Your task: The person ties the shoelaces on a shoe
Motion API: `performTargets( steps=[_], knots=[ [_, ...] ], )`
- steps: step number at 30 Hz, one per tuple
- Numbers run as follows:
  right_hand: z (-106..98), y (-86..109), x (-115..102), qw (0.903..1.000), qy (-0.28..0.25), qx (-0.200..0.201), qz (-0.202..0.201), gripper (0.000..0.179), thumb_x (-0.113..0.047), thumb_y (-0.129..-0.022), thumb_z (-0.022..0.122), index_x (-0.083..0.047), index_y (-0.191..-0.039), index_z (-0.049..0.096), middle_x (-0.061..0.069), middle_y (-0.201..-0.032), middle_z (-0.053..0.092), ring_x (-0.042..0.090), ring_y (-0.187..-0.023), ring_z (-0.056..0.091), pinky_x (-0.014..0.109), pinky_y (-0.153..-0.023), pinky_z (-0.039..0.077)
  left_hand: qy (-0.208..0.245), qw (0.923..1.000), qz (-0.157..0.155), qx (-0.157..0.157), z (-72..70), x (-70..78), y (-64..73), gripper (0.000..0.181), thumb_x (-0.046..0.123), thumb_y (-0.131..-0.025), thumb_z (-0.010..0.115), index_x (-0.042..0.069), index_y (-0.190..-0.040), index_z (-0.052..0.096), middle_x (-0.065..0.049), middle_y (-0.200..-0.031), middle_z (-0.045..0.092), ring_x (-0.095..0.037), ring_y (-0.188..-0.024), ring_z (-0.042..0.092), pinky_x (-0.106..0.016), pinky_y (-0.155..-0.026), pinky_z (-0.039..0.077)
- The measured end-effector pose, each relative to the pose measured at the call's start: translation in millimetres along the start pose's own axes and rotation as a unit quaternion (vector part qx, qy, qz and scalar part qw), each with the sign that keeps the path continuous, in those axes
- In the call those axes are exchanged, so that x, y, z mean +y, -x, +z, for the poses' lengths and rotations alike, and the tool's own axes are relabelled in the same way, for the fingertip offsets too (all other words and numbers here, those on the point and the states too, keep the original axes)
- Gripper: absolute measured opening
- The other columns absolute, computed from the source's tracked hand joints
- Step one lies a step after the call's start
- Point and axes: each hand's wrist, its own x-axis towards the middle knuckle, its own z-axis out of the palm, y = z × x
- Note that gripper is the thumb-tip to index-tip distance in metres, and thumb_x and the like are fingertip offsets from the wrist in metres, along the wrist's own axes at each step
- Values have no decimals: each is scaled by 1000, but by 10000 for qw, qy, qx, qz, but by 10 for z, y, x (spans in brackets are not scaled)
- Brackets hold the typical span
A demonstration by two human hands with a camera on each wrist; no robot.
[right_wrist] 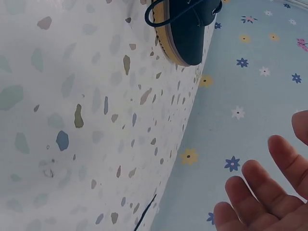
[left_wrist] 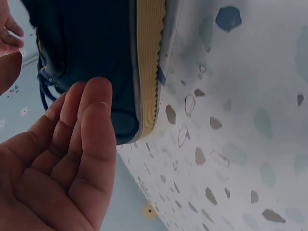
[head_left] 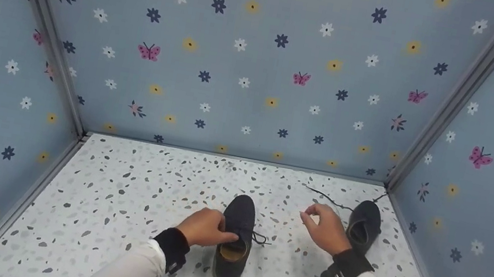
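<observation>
A dark navy lace-up shoe (head_left: 231, 257) with a tan insole stands on the speckled surface, toe pointing away from me. My left hand (head_left: 208, 228) is at its left side, thumb over the tongue near the opening. In the left wrist view, the loosely bent fingers (left_wrist: 96, 120) lie against or close beside the shoe's dark upper (left_wrist: 96, 38); contact is unclear. A looped lace (head_left: 261, 238) sticks out on the shoe's right. My right hand (head_left: 326, 228) hovers between the two shoes, fingers loosely curved and holding nothing.
A second dark shoe (head_left: 365, 225) stands at the right, its loose lace (head_left: 330, 199) trailing left across the white speckled tabletop (head_left: 131, 189). Blue flowered panels (head_left: 239, 66) enclose the back and both sides, with grey metal strips (head_left: 463, 95) at the corners.
</observation>
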Motion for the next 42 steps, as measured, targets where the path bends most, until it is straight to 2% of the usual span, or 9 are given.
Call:
performTargets(
  steps=[8,12,16,21,25,28,32,35,42],
  knots=[
    [-102,66,214,9965,716,384,-178,14,-17,-97,74,-6,-99,66,15,-108,69,36,-112,65,51,-99,51,-26,9993,-333,-186,95,-11,2,40,47,-87,80,16,-72,59,3,-58,65,-14,-48,61,-29,-47,44],
    [-176,118,352,9940,968,491,126,24,-22,-97,74,-3,-107,64,18,-113,67,38,-113,64,52,-99,50,24,9987,-387,-328,136,-18,15,39,41,-86,80,17,-66,56,3,-55,64,-13,-46,60,-28,-45,45],
    [-249,155,477,9910,1150,514,452,33,-26,-97,72,1,-113,62,23,-119,64,42,-114,61,56,-100,48,-28,9986,-394,-353,167,-20,23,35,31,-87,73,19,-63,52,4,-53,62,-12,-44,59,-28,-44,44],
    [-299,196,629,9866,1369,612,638,38,-27,-95,72,4,-114,62,26,-119,65,46,-117,60,64,-102,44,-143,9996,-134,-186,194,-10,17,24,17,-85,65,19,-66,50,4,-58,58,-11,-47,57,-28,-47,45],
    [-307,248,750,9823,1418,796,927,33,-27,-93,73,1,-107,63,23,-109,65,43,-107,62,64,-95,44,-278,9995,107,90,196,-14,5,21,13,-87,64,17,-69,53,4,-63,59,-12,-49,57,-29,-50,46],
    [-284,293,838,9794,1413,905,1120,33,-28,-92,74,-1,-105,61,22,-105,63,41,-102,61,62,-92,44,-332,9991,144,242,175,-28,4,20,12,-88,64,16,-71,54,4,-66,59,-12,-52,56,-29,-51,46],
    [-237,344,957,9795,1398,1008,1046,39,-26,-91,73,4,-111,57,32,-127,59,52,-120,56,68,-103,41,-264,9990,122,342,125,-55,12,20,12,-90,64,15,-72,56,2,-69,60,-12,-54,57,-29,-52,48],
    [-217,379,1031,9792,1474,957,1016,42,-25,-92,71,8,-113,56,39,-147,45,58,-137,44,70,-113,35,-233,9989,113,401,72,-81,10,21,11,-92,63,15,-73,56,2,-69,61,-12,-54,58,-29,-51,48],
    [-171,459,1104,9784,1415,493,1422,51,-28,-98,66,14,-125,57,45,-162,18,64,-149,22,69,-124,23,-504,9952,145,830,-143,-139,-11,23,11,-94,62,15,-72,56,2,-71,59,-14,-62,54,-32,-61,46]
  ],
)
